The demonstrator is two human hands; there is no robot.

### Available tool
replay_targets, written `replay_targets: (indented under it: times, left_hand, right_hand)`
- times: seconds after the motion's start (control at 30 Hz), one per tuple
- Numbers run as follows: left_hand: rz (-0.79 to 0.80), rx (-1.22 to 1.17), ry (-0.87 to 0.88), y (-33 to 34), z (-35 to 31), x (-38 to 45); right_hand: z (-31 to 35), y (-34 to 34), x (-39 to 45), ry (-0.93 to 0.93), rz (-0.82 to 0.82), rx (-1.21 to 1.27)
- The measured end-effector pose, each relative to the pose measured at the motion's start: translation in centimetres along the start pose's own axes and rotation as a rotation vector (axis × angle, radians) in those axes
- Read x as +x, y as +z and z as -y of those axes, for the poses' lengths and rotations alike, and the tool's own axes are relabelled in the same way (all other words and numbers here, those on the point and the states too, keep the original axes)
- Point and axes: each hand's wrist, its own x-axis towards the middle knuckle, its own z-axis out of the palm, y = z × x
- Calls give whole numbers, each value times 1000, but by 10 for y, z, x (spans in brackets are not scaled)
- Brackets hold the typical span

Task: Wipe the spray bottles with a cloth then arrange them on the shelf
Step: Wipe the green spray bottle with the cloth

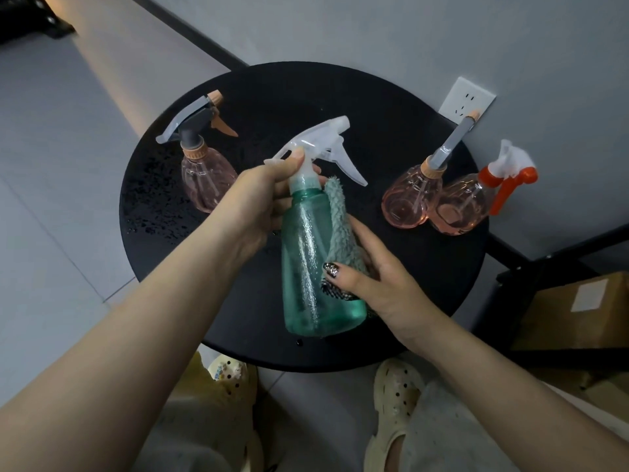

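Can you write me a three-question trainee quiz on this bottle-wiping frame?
1. True or false: the left hand grips the green spray bottle at its neck.
2. How many pink bottles stand on the round black table? A) two B) three C) four
3. Fill in: the right hand presses the ____ against the green bottle's side.

Key
1. True.
2. B: the pink bottle with the grey trigger on the left, then the pink bottle with the long grey nozzle and the pink bottle with the orange trigger side by side on the right.
3. cloth.
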Motion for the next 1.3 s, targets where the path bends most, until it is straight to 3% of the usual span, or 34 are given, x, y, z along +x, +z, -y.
replay_targets:
  times: [0.17, 0.3, 0.5, 0.63, 0.83, 0.93, 1.1, 1.17, 1.3]
  left_hand:
    - [0, 47, 12, 9, 4, -4]
    - [-134, -26, 48, 9, 8, -2]
    - [-226, -159, 70, -6, -4, 2]
    - [-236, -195, 97, -6, -7, 3]
    - [-131, 31, 105, -8, -10, -4]
    - [-66, 62, 89, -5, -10, -4]
    - [-19, 71, 105, 2, -8, -3]
    - [-22, 68, 105, 3, -7, -4]
    - [-78, 47, 95, 4, -8, -7]
  right_hand:
    - [-1, -1, 0, -41, -66, -104]
    - [1, -1, -6, -196, -105, -525]
    - [-7, -1, -13, -661, 136, -1269]
    - [-10, -3, -12, -868, 332, -1497]
    - [-5, -12, -7, -738, 166, -1503]
    - [2, -10, -5, -604, 33, -1290]
    - [11, -8, -1, -322, -55, -807]
    - [11, -8, -1, -310, -55, -774]
    - [6, -7, -9, -414, 81, -941]
